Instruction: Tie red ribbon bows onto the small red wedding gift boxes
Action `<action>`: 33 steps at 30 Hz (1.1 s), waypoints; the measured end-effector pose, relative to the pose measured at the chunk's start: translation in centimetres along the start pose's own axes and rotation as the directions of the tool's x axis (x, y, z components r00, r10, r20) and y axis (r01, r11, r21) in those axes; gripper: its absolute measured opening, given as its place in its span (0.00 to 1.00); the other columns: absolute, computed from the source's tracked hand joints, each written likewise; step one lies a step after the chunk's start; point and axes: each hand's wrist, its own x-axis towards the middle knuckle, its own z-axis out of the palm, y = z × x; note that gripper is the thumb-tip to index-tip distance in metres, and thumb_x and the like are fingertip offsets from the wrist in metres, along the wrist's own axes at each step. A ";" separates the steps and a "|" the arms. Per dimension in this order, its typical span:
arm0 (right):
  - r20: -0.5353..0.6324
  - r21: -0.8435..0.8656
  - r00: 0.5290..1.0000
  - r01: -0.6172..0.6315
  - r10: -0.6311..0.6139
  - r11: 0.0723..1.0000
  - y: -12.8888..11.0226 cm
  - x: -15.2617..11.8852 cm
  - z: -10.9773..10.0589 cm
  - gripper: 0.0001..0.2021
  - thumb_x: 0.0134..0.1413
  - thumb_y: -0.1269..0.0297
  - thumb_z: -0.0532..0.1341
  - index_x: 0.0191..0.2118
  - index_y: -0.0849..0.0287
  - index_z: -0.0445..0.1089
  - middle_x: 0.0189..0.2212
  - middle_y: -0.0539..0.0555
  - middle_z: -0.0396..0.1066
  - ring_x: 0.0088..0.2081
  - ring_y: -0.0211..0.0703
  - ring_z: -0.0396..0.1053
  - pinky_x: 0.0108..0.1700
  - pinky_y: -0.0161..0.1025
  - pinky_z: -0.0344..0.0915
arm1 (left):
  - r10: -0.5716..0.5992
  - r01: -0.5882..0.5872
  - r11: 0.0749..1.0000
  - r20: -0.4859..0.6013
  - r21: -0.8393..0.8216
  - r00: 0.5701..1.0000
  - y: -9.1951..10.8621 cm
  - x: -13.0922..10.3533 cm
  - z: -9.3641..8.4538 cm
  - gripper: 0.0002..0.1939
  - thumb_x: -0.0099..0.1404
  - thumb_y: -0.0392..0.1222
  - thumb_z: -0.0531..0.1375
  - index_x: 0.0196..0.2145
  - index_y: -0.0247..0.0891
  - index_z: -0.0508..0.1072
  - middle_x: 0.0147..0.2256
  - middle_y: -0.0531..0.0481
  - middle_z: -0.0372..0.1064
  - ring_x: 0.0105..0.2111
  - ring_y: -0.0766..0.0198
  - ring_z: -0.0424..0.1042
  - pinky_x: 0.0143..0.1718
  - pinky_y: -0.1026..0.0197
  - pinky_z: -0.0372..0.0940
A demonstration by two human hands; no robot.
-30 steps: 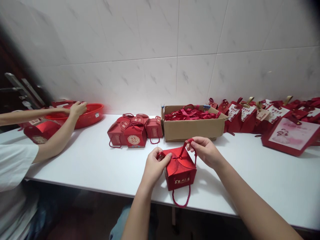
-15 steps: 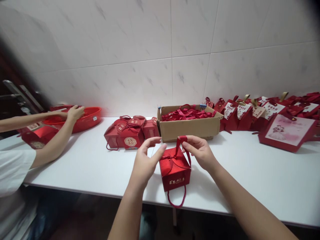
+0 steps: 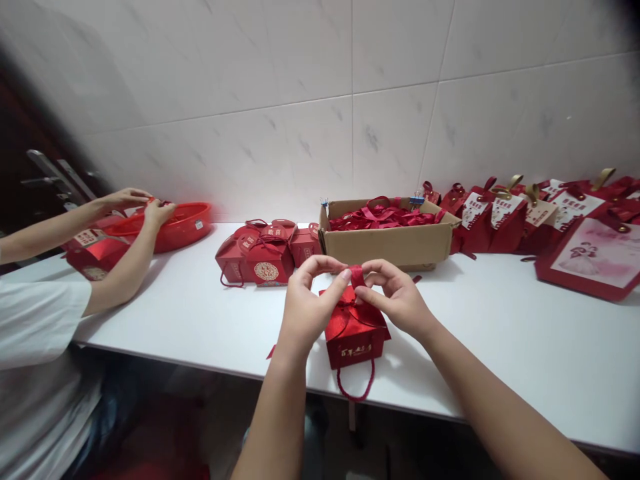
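A small red gift box (image 3: 356,339) with gold lettering stands near the table's front edge, its cord handle hanging down in front. Above its lid a red ribbon (image 3: 357,275) is held up in a loop. My left hand (image 3: 316,303) pinches the ribbon from the left between thumb and fingers. From the other side my right hand (image 3: 397,300) pinches the same ribbon, thumb low near the lid. A bit of red ribbon shows left of my left wrist. The knot on the lid is partly hidden by my fingers.
Behind the box stands a cardboard carton (image 3: 390,245) full of red ribbons. Several red boxes (image 3: 267,257) sit to its left, and red gift bags (image 3: 500,217) line the right. A co-worker's hands (image 3: 150,207) are over a red basin (image 3: 193,227) at left.
My left hand has moved in from the box's left side and closed on the ribbon. The ribbon is now looped between both hands. The camera view has shifted slightly.
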 end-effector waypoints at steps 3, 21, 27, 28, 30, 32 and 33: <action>0.007 -0.040 0.999 0.037 -0.037 0.999 0.1 0.0 -0.1 0.13 0.52 0.61 0.64 0.44 0.54 0.67 0.25 0.48 0.70 0.31 0.38 0.70 0.37 0.37 0.65 | -0.076 0.077 0.996 0.026 -0.051 0.997 -0.5 0.1 0.2 0.19 0.57 0.46 0.64 0.45 0.38 0.72 0.43 0.44 0.73 0.46 0.57 0.71 0.42 0.60 0.67; 0.030 -0.217 0.999 0.037 -0.031 0.976 0.5 0.3 -0.7 0.09 0.52 0.56 0.63 0.35 0.55 0.77 0.30 0.52 0.70 0.35 0.42 0.67 0.40 0.41 0.64 | 0.040 -0.041 0.998 -0.026 -0.038 0.999 -1.6 -0.3 0.6 0.07 0.56 0.44 0.63 0.29 0.37 0.75 0.31 0.49 0.74 0.34 0.62 0.72 0.35 0.64 0.65; 0.024 -0.209 0.999 0.034 -0.030 0.977 0.1 0.1 -0.7 0.09 0.52 0.56 0.64 0.37 0.53 0.77 0.42 0.55 0.72 0.44 0.46 0.68 0.45 0.42 0.65 | -0.127 0.135 0.977 -0.060 0.166 0.990 -2.8 0.3 -2.9 0.15 0.59 0.52 0.59 0.28 0.36 0.72 0.29 0.50 0.69 0.30 0.63 0.66 0.31 0.64 0.60; 0.040 -0.185 0.999 0.005 0.003 0.983 0.0 0.1 -0.7 0.10 0.52 0.56 0.64 0.37 0.54 0.77 0.39 0.54 0.73 0.42 0.46 0.70 0.44 0.42 0.66 | -0.173 0.174 0.967 -0.020 0.185 0.985 -3.0 0.3 -3.3 0.16 0.58 0.53 0.59 0.27 0.36 0.71 0.28 0.50 0.69 0.29 0.63 0.66 0.31 0.64 0.60; 0.066 -0.118 0.996 -0.047 0.055 0.992 0.0 -0.1 -0.4 0.10 0.52 0.56 0.64 0.36 0.55 0.77 0.35 0.54 0.75 0.39 0.46 0.72 0.43 0.42 0.67 | -0.262 0.242 0.948 0.078 0.206 0.962 -3.5 0.0 -3.8 0.17 0.56 0.55 0.60 0.28 0.36 0.70 0.27 0.51 0.67 0.27 0.64 0.65 0.28 0.64 0.59; 0.081 -0.048 0.993 -0.082 0.086 0.995 -0.1 -0.3 0.0 0.09 0.52 0.56 0.64 0.35 0.56 0.76 0.34 0.54 0.77 0.38 0.46 0.73 0.44 0.43 0.68 | -0.329 0.294 0.928 0.135 0.227 0.934 -4.0 -0.3 -4.0 0.18 0.54 0.57 0.61 0.28 0.37 0.69 0.24 0.53 0.65 0.24 0.65 0.63 0.24 0.65 0.57; 0.081 -0.029 0.992 -0.096 0.098 0.995 -0.1 -0.4 0.2 0.09 0.52 0.56 0.64 0.34 0.56 0.76 0.34 0.54 0.77 0.38 0.45 0.73 0.44 0.43 0.68 | -0.350 0.310 0.920 0.147 0.241 0.925 -4.1 -0.4 -4.0 0.19 0.53 0.58 0.62 0.27 0.38 0.68 0.23 0.54 0.63 0.22 0.66 0.61 0.22 0.65 0.55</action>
